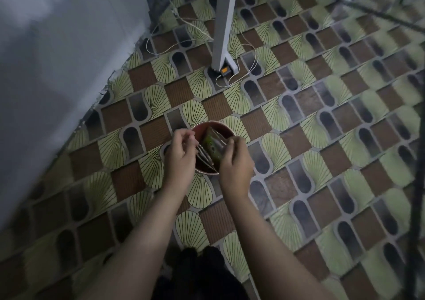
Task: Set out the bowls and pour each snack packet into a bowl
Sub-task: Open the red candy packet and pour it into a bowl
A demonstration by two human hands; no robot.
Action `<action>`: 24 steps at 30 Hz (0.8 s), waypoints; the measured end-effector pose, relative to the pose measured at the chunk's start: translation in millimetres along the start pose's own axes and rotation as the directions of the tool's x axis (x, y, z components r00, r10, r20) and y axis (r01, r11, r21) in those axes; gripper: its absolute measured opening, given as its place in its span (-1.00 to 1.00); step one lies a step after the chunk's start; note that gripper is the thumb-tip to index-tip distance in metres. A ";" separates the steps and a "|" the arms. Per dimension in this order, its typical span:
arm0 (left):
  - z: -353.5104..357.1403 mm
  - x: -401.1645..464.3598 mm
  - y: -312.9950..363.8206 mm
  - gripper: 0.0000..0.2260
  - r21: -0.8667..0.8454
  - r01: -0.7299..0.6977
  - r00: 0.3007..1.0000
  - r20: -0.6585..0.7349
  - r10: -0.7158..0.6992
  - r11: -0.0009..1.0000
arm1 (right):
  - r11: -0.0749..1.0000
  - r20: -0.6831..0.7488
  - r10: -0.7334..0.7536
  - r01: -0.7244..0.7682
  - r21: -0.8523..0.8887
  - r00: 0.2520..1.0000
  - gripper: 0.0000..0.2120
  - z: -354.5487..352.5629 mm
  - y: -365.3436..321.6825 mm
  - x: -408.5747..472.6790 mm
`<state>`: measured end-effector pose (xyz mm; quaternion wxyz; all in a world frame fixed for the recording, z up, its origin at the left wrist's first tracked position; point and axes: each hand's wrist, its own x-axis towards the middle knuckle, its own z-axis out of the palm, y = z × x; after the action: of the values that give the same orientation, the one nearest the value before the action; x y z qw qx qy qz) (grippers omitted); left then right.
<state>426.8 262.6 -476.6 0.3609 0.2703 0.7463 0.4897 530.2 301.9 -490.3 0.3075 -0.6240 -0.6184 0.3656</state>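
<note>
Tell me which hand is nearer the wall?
The left hand, on the wall side of the red bowl; the right hand pinches the green snack packet opposite.

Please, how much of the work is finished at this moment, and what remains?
Done: one red bowl stands on the patterned floor. In hand: the left hand and right hand both pinch a green snack packet over the bowl. It is too blurred to tell whether snack has fallen in. Left: emptying it. No other bowls or packets are in view.
</note>
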 end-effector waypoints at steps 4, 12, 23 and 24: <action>-23.2 -55.7 110.3 -0.91 -0.055 -0.195 0.981 -0.018 0.194 0.979 | 0.962 -0.100 -0.118 0.139 0.236 0.988 -0.84 -81.0 -104.4 -30.9; -131.6 -140.5 296.3 -0.92 -0.029 -0.527 0.827 -0.247 0.505 0.850 | 0.743 -0.067 -0.525 0.495 0.451 0.848 -0.79 -180.4 -313.5 -82.9; -359.9 -212.2 351.5 -0.95 0.170 -0.506 0.539 -0.703 0.464 0.846 | 0.572 0.209 -0.764 0.491 0.657 0.611 -0.82 -112.5 -504.7 -187.4; -379.8 -216.2 349.3 -0.96 0.189 -0.481 0.508 -0.736 0.447 0.856 | 0.565 0.231 -0.776 0.482 0.670 0.587 -0.82 -99.9 -517.9 -197.6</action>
<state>267.4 26.3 4.7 -0.1240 0.2224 0.7165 0.6495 336.9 135.7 11.9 0.4104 -0.1156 -0.7321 0.5313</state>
